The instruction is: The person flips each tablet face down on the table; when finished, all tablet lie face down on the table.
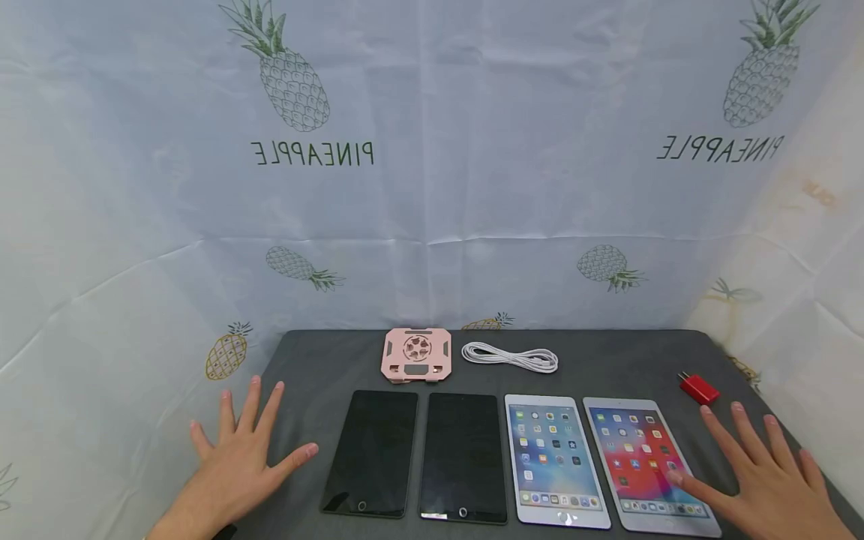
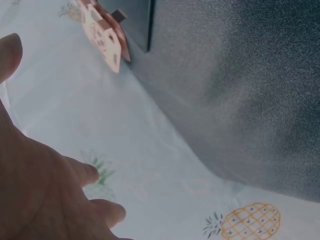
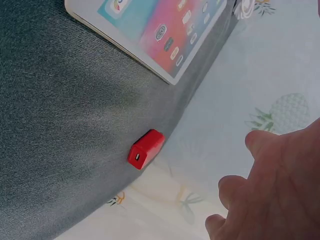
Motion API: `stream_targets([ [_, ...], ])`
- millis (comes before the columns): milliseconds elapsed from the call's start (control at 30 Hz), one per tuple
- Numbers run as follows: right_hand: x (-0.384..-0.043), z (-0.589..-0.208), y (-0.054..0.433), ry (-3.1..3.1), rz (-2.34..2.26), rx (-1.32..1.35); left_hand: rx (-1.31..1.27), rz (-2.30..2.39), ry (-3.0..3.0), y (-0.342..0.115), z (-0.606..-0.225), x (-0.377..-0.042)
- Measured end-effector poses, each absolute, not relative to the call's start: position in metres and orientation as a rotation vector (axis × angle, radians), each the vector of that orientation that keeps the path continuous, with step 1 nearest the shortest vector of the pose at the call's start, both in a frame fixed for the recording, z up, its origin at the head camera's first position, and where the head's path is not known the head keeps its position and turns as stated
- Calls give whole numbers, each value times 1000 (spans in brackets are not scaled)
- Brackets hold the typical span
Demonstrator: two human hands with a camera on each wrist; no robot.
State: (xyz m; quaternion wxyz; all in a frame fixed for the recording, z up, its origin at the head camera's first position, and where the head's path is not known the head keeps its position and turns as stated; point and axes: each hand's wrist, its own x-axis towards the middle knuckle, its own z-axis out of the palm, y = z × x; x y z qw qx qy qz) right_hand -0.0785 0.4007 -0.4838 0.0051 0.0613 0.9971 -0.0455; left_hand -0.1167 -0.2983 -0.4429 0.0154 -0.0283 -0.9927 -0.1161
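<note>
1. Lying nearest the right hand point(image 1: 769, 480) is the red-and-blue-screened tablet point(image 1: 641, 446), to the hand's left; its long axis runs near to far, the far end slanting left.
2. The right hand is spread and holds nothing. In the head view its thumb overlaps the near right part of that screen; whether it touches, I cannot tell.
3. The red charger point(image 1: 699, 388) lies just beyond the right fingertips, prongs towards the far left; its port shows in the right wrist view. The right hand is much nearer to it than the left.
4. At the left edge, the left hand point(image 1: 239, 457) is also spread and holds nothing, its thumb pointing right towards the leftmost dark tablet point(image 1: 373, 450), across a strip of grey tabletop point(image 1: 307, 390). That tablet also runs near to far, its far end slanting right.
5. Between these outer two lie the second dark tablet point(image 1: 463, 454) and the blue-screened tablet point(image 1: 556, 457), side by side with narrow gaps. I judge that fingers would fit poorly there, so the outer long edges look easier to reach.
6. On the far side, the pink stand point(image 1: 416, 356) sits beyond the dark pair, with the coiled white cable point(image 1: 509, 357) just right of it.
7. A pineapple-print curtain point(image 1: 425, 195) bounds the far side.
</note>
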Motion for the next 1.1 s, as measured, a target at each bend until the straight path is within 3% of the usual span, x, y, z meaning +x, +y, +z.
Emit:
stream_targets([
  [300, -79, -491, 408, 3139, -176, 181, -128, -389, -3071, -287, -442, -118],
  [533, -89, -492, 406, 3081, -263, 104, -242, -574, -3016, -250, -438, -129],
  [767, -98, -485, 387, 3032, -387, 155, -466, -687, -2948, -169, -435, -142],
  [1100, -98, -486, 368, 3030, -482, 162, -820, -1268, -2935, -25, -446, -149],
])
